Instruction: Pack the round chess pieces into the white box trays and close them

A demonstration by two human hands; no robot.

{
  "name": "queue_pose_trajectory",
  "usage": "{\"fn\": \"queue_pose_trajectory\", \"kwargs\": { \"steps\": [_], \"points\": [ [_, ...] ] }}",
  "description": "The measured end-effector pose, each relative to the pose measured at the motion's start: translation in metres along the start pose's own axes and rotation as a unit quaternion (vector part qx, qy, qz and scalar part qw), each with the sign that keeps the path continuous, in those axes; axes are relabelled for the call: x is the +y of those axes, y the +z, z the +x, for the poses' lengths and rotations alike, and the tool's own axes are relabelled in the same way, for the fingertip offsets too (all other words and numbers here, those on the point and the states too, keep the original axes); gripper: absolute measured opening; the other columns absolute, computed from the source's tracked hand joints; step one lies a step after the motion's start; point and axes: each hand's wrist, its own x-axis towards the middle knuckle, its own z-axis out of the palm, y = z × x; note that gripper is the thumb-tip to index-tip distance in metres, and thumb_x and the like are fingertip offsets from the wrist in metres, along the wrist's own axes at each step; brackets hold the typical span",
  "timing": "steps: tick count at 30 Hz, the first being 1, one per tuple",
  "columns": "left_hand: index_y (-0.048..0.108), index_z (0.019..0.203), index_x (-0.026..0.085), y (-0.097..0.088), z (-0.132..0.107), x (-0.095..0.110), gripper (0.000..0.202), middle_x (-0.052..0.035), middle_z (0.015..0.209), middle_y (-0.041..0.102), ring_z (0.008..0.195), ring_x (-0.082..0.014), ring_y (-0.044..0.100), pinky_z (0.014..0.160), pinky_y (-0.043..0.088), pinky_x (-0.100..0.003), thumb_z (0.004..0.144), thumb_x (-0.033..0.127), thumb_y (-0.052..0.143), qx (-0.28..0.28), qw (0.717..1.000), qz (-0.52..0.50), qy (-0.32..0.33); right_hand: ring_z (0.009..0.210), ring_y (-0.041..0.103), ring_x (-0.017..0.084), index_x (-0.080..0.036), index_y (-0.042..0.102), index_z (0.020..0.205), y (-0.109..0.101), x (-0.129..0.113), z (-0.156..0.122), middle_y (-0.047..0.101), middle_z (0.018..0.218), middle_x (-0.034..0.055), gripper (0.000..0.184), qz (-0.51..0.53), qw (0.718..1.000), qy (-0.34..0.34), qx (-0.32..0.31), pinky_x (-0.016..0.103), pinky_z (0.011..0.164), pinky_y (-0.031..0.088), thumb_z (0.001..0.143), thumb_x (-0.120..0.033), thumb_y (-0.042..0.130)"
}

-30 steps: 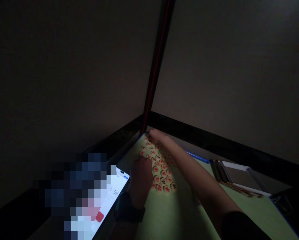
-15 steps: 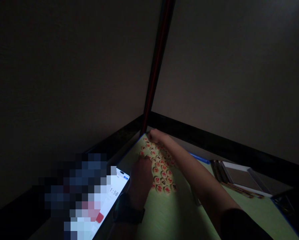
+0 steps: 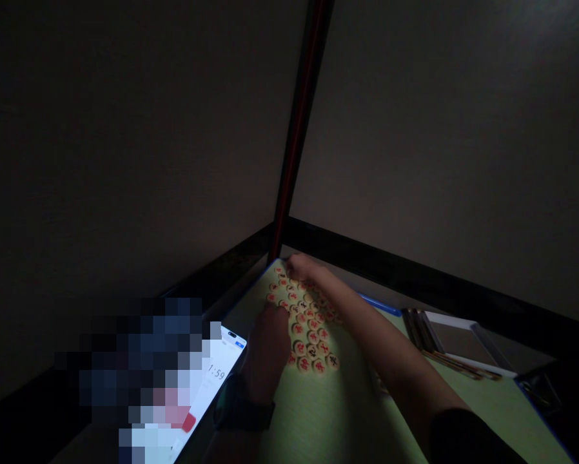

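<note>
Many round pale Chinese chess pieces (image 3: 313, 337) with red and black characters lie in loose, close-set rows on a light green mat (image 3: 313, 412). My left hand (image 3: 269, 338), with a dark watch (image 3: 245, 403) on its wrist, is beside the left edge of the pieces. Its fingers are curled down, and whatever they pinch is hidden beneath the hand. Reaching across the far rows, my right hand (image 3: 300, 265) is curled at the mat's far corner. Its fingertips are dim, and what they hold cannot be made out. The right forearm covers some pieces.
A lit phone (image 3: 212, 370) showing 1:59 lies left of my left wrist, partly blurred out. Right of my forearm are a white-edged tray (image 3: 468, 341) with stacked frame-like pieces and a blue bar (image 3: 380, 305). Dark walls meet at a post (image 3: 296, 129) behind the mat.
The view has shifted slightly, moving everything a little left in the picture. The phone's reading went from 1:58 to 1:59. Both hands stay in nearly the same places over the pieces.
</note>
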Motion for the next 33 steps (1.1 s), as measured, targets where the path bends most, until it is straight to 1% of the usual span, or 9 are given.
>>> {"fn": "queue_pose_trajectory", "kwargs": {
  "steps": [8, 12, 15, 18, 20, 22, 26, 29, 33],
  "points": [
    [0.068, 0.100, 0.013, -0.002, 0.001, 0.001, 0.028, -0.0141, 0.111, 0.066, 0.098, -0.0197, 0.065, 0.083, 0.048, -0.028, 0.092, 0.007, 0.043, -0.020, 1.000, 0.003, -0.010, 0.100, 0.067, 0.023, -0.011, 0.077, 0.096, 0.010, 0.008, -0.019, 0.074, 0.107, 0.0148, 0.025, -0.002, 0.998, -0.054, 0.030, 0.024, 0.082, 0.046, 0.081, -0.006, 0.058],
    [0.068, 0.099, 0.013, -0.001, 0.004, 0.002, 0.025, -0.0154, 0.112, 0.065, 0.098, -0.0209, 0.065, 0.083, 0.048, -0.029, 0.089, 0.006, 0.046, -0.017, 1.000, -0.006, -0.015, 0.104, 0.066, 0.021, -0.014, 0.077, 0.106, 0.008, 0.020, -0.026, 0.074, 0.113, 0.0113, 0.035, 0.020, 0.993, -0.094, 0.070, 0.024, 0.088, 0.046, 0.079, -0.003, 0.057],
    [0.068, 0.098, 0.013, 0.000, 0.005, 0.001, 0.024, -0.0157, 0.113, 0.064, 0.098, -0.0228, 0.066, 0.081, 0.048, -0.030, 0.087, 0.005, 0.048, -0.034, 0.999, -0.002, -0.015, 0.102, 0.068, 0.020, -0.017, 0.077, 0.111, 0.005, 0.034, -0.029, 0.076, 0.111, 0.0080, 0.042, 0.057, 0.990, -0.067, 0.106, 0.024, 0.088, 0.047, 0.078, -0.002, 0.055],
    [0.067, 0.097, 0.013, 0.003, 0.003, -0.002, 0.026, -0.0147, 0.109, 0.065, 0.097, -0.0216, 0.065, 0.080, 0.047, -0.029, 0.090, 0.005, 0.043, -0.009, 1.000, 0.006, 0.001, 0.099, 0.070, 0.020, -0.019, 0.080, 0.102, 0.005, 0.045, -0.031, 0.078, 0.104, 0.0057, 0.038, 0.053, 0.995, -0.014, 0.078, 0.023, 0.085, 0.048, 0.079, -0.002, 0.054],
    [0.067, 0.096, 0.013, 0.008, 0.002, -0.004, 0.030, -0.0141, 0.105, 0.066, 0.094, -0.0202, 0.065, 0.080, 0.047, -0.029, 0.092, 0.006, 0.038, 0.018, 1.000, 0.010, 0.015, 0.099, 0.070, 0.020, -0.020, 0.080, 0.103, 0.006, 0.049, -0.032, 0.078, 0.105, 0.0056, 0.038, 0.044, 0.997, 0.003, 0.066, 0.023, 0.085, 0.048, 0.080, -0.004, 0.054],
    [0.066, 0.095, 0.014, 0.012, 0.001, -0.007, 0.030, -0.0132, 0.104, 0.066, 0.091, -0.0190, 0.065, 0.079, 0.047, -0.028, 0.094, 0.007, 0.037, 0.032, 0.999, 0.008, 0.026, 0.100, 0.070, 0.021, -0.021, 0.079, 0.106, 0.008, 0.049, -0.033, 0.078, 0.107, 0.0058, 0.036, 0.035, 0.998, 0.015, 0.057, 0.023, 0.083, 0.049, 0.082, -0.008, 0.056],
    [0.065, 0.095, 0.014, 0.017, 0.003, -0.010, 0.027, -0.0126, 0.104, 0.066, 0.091, -0.0183, 0.064, 0.080, 0.046, -0.028, 0.092, 0.006, 0.040, 0.053, 0.998, 0.011, 0.040, 0.096, 0.071, 0.021, -0.022, 0.080, 0.098, 0.010, 0.044, -0.032, 0.078, 0.100, 0.0059, 0.027, 0.019, 0.999, 0.034, 0.028, 0.022, 0.076, 0.048, 0.081, -0.013, 0.061],
    [0.065, 0.097, 0.014, 0.020, 0.005, -0.012, 0.027, -0.0129, 0.104, 0.066, 0.092, -0.0192, 0.064, 0.081, 0.046, -0.029, 0.090, 0.005, 0.041, 0.064, 0.997, 0.016, 0.046, 0.091, 0.071, 0.021, -0.019, 0.080, 0.098, 0.010, 0.040, -0.032, 0.077, 0.099, 0.0083, 0.026, 0.010, 0.999, 0.041, 0.012, 0.022, 0.071, 0.047, 0.081, -0.013, 0.061],
    [0.066, 0.098, 0.014, 0.026, 0.009, -0.015, 0.028, -0.0120, 0.101, 0.066, 0.089, -0.0199, 0.063, 0.079, 0.046, -0.030, 0.089, 0.005, 0.041, 0.049, 0.998, 0.022, 0.046, 0.087, 0.070, 0.020, -0.019, 0.079, 0.096, 0.009, 0.038, -0.031, 0.077, 0.095, 0.0075, 0.024, 0.006, 0.999, 0.040, -0.001, 0.021, 0.067, 0.045, 0.080, -0.011, 0.063]
  ]
}}
